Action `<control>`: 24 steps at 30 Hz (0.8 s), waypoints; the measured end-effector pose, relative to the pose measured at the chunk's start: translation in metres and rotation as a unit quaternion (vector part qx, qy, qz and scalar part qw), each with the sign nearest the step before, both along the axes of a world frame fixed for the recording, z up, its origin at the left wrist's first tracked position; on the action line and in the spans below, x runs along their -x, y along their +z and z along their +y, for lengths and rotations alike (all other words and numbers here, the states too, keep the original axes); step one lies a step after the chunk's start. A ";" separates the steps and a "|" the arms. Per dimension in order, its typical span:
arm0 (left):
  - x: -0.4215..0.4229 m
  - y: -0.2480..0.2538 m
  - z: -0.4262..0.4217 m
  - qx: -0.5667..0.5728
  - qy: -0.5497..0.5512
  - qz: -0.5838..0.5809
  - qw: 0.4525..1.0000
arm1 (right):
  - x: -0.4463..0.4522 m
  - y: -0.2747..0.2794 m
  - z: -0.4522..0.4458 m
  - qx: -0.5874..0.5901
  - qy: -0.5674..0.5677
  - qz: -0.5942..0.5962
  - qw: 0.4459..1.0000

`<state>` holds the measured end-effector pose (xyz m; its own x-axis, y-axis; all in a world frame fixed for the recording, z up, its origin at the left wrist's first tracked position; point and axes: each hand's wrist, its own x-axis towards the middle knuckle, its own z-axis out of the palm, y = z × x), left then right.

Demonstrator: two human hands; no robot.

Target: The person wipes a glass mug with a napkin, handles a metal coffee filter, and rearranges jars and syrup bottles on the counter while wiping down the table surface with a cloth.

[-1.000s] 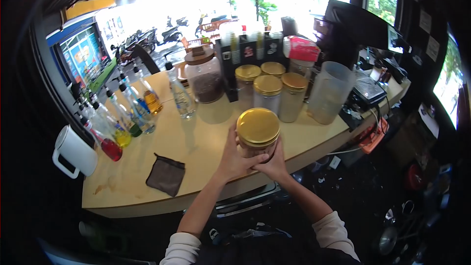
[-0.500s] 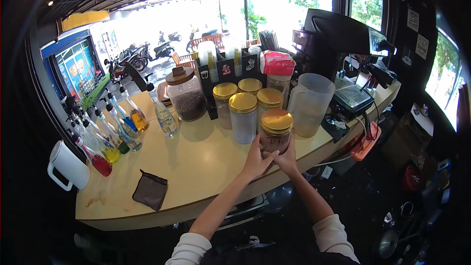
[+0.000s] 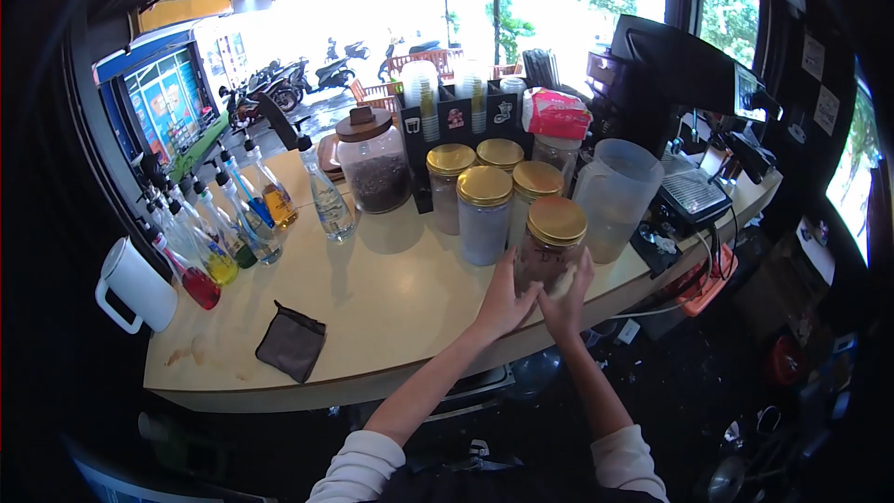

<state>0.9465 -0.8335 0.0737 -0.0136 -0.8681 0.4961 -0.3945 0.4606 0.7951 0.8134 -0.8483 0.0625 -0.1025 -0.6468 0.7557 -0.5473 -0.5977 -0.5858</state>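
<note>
At the left edge of the surface [image 3: 382,307]: white jug [image 3: 144,287], then pump bottles [image 3: 221,266]. Near the front edge: dark cloth [image 3: 291,345]. Toward the back edge: wooden-lidded jar [image 3: 375,172], then gold-lidded canisters [image 3: 484,224]. Gripped between left hand [image 3: 507,303] and right hand [image 3: 564,307], near the front edge: brown jar [image 3: 545,264], lifted or resting, cannot tell.

Two hands [image 3: 506,303] and five gold-lidded jars [image 3: 557,222] appear.
</note>
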 end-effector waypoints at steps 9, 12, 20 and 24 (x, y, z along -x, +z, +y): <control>-0.100 0.028 0.106 0.046 0.095 0.111 0.988 | -0.089 0.029 0.058 0.050 0.225 0.049 0.972; -0.148 0.024 0.137 0.106 0.172 0.102 0.974 | -0.155 0.036 0.083 -0.022 0.332 0.078 0.940; -0.254 0.012 0.202 0.166 0.300 0.105 0.934 | -0.355 -0.013 0.121 0.021 0.399 0.509 0.762; -0.302 0.010 0.240 0.156 0.350 0.143 0.913 | -0.351 -0.017 0.115 -0.022 0.420 0.416 0.806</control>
